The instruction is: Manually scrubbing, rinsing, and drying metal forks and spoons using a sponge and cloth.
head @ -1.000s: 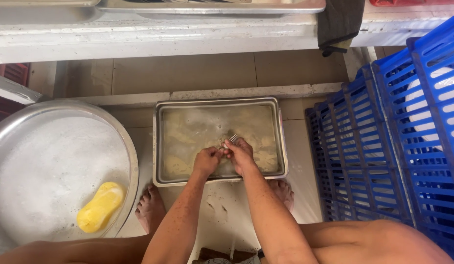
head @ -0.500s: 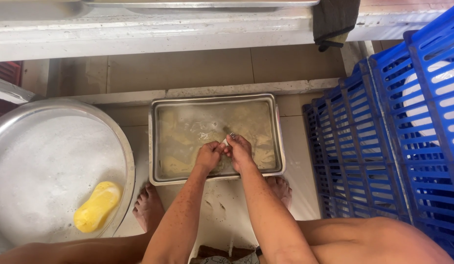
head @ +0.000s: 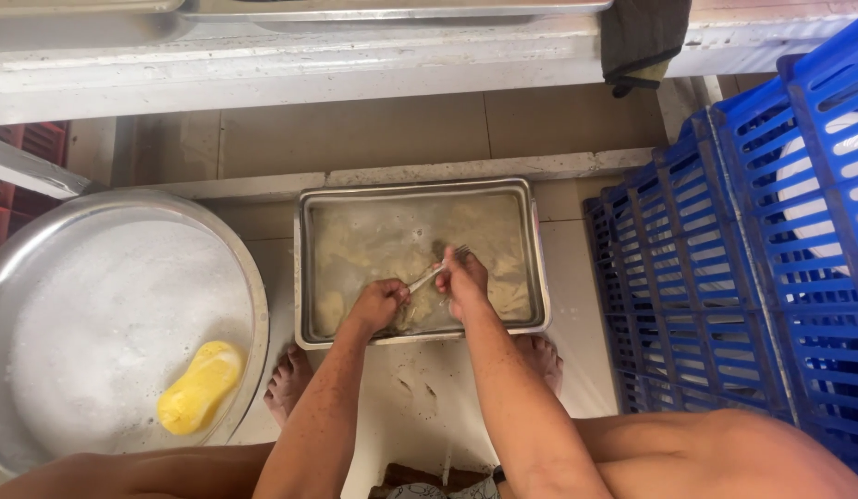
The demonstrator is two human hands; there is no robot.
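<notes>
The hands, pressed together over the murky water 1 second ago, drew slightly apart. A fork [head: 438,270] came into clearer view between them, the left hand [head: 381,303] gripping its handle, the right hand [head: 464,280] at its tines.

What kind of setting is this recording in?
Probably a dishwashing spot on the tiled floor of a kitchen or eatery. The person squats over a metal tray of murky water, holding a fork in both hands, with a soapy round basin holding a yellow sponge alongside and blue plastic crates.
</notes>
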